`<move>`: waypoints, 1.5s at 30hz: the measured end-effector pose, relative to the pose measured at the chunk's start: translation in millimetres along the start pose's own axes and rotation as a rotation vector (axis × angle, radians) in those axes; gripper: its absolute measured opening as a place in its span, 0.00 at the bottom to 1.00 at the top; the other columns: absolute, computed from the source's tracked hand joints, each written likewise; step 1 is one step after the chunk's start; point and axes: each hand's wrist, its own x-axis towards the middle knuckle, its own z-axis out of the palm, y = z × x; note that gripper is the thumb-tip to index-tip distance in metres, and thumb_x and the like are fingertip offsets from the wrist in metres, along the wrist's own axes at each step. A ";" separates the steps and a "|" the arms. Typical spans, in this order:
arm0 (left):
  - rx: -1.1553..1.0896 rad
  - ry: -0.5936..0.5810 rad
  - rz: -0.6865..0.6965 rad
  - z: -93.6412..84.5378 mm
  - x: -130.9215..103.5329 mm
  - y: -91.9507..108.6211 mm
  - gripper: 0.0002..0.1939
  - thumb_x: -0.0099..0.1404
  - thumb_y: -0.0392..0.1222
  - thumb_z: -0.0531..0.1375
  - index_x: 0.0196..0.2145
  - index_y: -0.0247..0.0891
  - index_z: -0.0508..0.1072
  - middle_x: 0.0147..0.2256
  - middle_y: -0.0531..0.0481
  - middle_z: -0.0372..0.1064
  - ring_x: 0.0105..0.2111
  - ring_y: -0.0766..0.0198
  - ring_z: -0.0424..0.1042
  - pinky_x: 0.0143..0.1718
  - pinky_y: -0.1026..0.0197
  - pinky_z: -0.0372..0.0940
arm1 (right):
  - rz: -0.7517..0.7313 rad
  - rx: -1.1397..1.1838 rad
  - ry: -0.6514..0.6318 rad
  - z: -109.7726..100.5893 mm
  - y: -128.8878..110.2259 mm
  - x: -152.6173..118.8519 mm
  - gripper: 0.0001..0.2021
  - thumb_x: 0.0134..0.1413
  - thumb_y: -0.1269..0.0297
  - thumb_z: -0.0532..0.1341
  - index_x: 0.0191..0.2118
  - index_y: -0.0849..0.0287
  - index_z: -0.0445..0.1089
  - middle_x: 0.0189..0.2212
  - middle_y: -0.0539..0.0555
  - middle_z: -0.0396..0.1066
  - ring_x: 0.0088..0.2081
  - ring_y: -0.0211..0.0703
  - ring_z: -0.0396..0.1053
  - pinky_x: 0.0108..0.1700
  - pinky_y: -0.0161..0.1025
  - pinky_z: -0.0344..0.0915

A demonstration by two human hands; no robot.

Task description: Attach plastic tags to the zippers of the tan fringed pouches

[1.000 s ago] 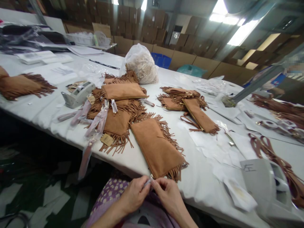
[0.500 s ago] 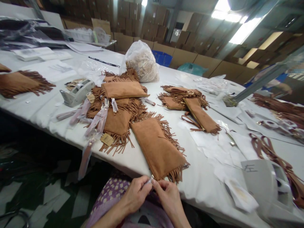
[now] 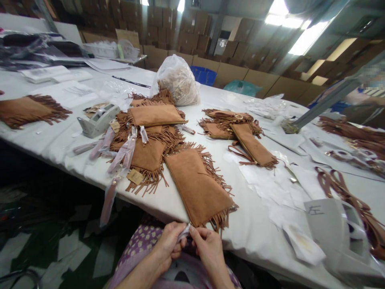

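A tan fringed pouch [image 3: 198, 186] lies flat at the near table edge, its zipped side to the left and one corner pointing at my hands. Just below that corner, my left hand [image 3: 173, 241] is closed on a small whitish wrapped piece [image 3: 184, 232]. My right hand [image 3: 206, 243] pinches at the pouch's corner, thumb and forefinger together beside the left fingertips; what it grips is too small to tell. Left of this pouch is a pile of tan fringed pouches [image 3: 148, 152] with wrapped straps [image 3: 123, 150] and a paper tag [image 3: 135, 176].
Tape dispensers stand at the left [image 3: 98, 119] and right front [image 3: 333, 228]. More pouches [image 3: 254, 146] lie right of centre, beneath a stuffed plastic bag [image 3: 177, 80] further back. Brown straps [image 3: 345, 192] lie at right, near a slanted metal pole [image 3: 325, 100].
My left hand has shifted slightly left, and more of the whitish piece shows between its fingers. The right hand stays at the pouch's corner.
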 end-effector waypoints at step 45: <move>-0.235 -0.092 -0.035 14.3 -15.6 26.7 0.22 0.45 0.49 0.69 0.27 0.39 0.58 0.12 0.65 0.52 0.09 0.80 0.41 0.14 0.70 0.27 | -1.088 -0.577 0.361 -21.9 11.2 -14.4 0.16 0.59 0.71 0.55 0.53 0.60 0.64 0.40 0.59 0.75 0.40 0.45 0.73 0.43 0.40 0.69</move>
